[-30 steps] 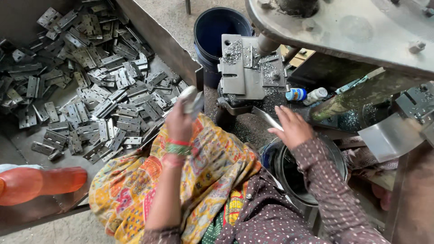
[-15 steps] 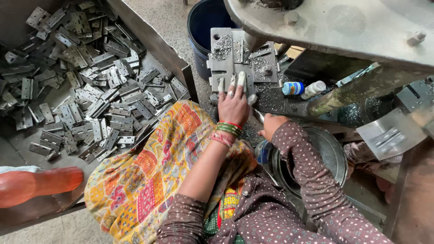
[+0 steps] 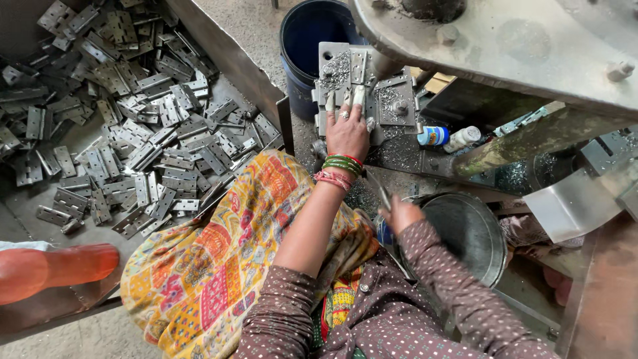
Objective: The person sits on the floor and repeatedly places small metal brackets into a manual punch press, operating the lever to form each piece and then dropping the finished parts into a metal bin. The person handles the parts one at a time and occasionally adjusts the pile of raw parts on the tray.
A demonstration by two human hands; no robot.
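From the head camera, looking down past the person's lap: the work looks to be in mid-cycle, I'd judge. A big heap of flat grey metal hinge plates (image 3: 126,126) fills the tray (image 3: 246,63) on the person's left, and it is a large heap, so plenty appears left to feed. A round steel pan (image 3: 468,233) sits low on the right; what lies in it cannot be made out.

The left hand (image 3: 347,133) is stretched forward onto the press die block (image 3: 362,90), palm down, fingers (image 3: 359,96) spread flat and fairly open against the fixture. It seems to be pressing or seating a small plate there, but the piece is hidden under the fingers, so whether it actually grasps anything I cannot tell. Metal filings lie scattered over the block around the fingertips.

The right hand (image 3: 399,214) is drawn back near the pan's rim, curled closed around a thin metal rod (image 3: 380,189) that slants up toward the die.

Behind the block stands a dark blue bucket (image 3: 312,33); just right of it lie two small bottles (image 3: 446,136). The heavy press frame (image 3: 505,46) overhangs everything.
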